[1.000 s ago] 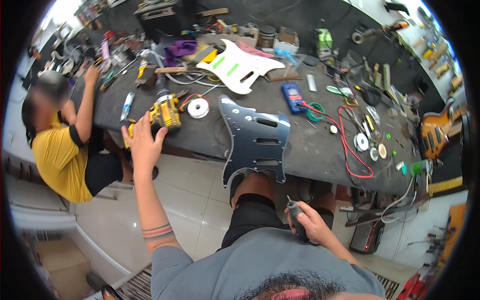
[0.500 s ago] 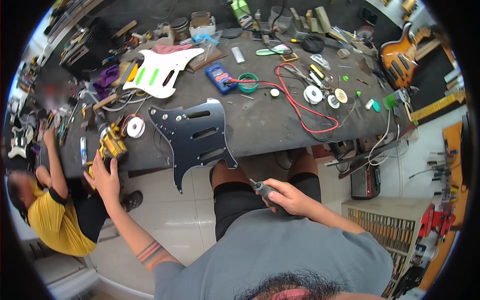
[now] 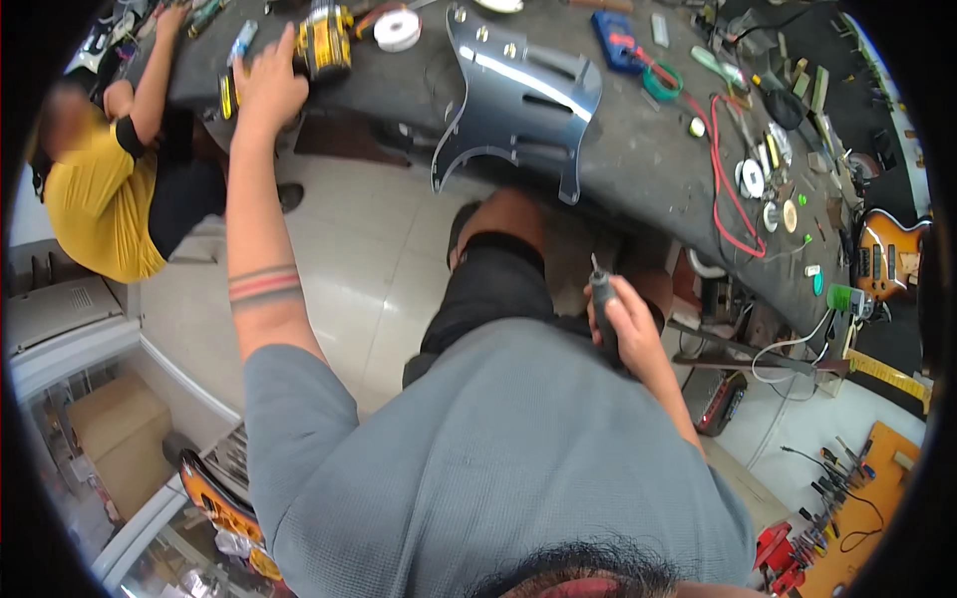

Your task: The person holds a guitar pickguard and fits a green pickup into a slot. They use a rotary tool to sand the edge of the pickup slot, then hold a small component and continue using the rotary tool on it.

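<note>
My left hand (image 3: 267,88) is on a yellow-and-black cordless drill (image 3: 329,50) lying on the bench, fingers curled over its handle and index finger stretched along it. My right hand (image 3: 630,327) grips a dark grey, slim handheld tool (image 3: 602,297) with a short metal bit pointing up, held below the bench edge by my leg. Between and above my hands lies a shiny dark guitar pickguard (image 3: 508,120) with three slots and small holes, overhanging the front edge. A white spool (image 3: 397,30) sits beside the drill.
A co-worker in yellow (image 3: 100,199) crouches at the left of the bench (image 3: 638,145). On its right lie a blue meter (image 3: 613,40), red-black cables and spools. A sunburst guitar (image 3: 877,254) stands far right. An orange tool board (image 3: 837,538) is at lower right.
The view has shifted, putting the bench higher in the picture. My left hand stays at the drill. The tool in my right hand now points more upright.
</note>
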Demonstrator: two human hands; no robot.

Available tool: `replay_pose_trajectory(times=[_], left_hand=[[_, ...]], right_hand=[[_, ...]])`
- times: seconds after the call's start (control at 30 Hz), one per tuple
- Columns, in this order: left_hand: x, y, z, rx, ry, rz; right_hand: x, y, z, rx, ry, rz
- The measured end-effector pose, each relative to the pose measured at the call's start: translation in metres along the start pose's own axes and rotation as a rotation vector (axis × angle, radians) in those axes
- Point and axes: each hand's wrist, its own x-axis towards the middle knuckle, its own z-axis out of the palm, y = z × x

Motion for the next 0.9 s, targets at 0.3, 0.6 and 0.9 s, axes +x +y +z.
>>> replay_pose_trajectory(times=[0.3,0.6,0.9], left_hand=[[-0.248,0.197,-0.128,-1.171,-0.669,-0.004],[-0.388,0.252,-0.149,-1.217,-1.018,0.021],[-0.264,0.185,-0.155,-0.807,-0.481,0.093]], right_hand=[[-0.036,0.060,-0.025,0.012,0.051,0.038],[-0.056,0.072,-0.032,-0.027,-0.016,0.000],[-0.065,0.069,-0.025,0.020,-0.051,-0.068]])
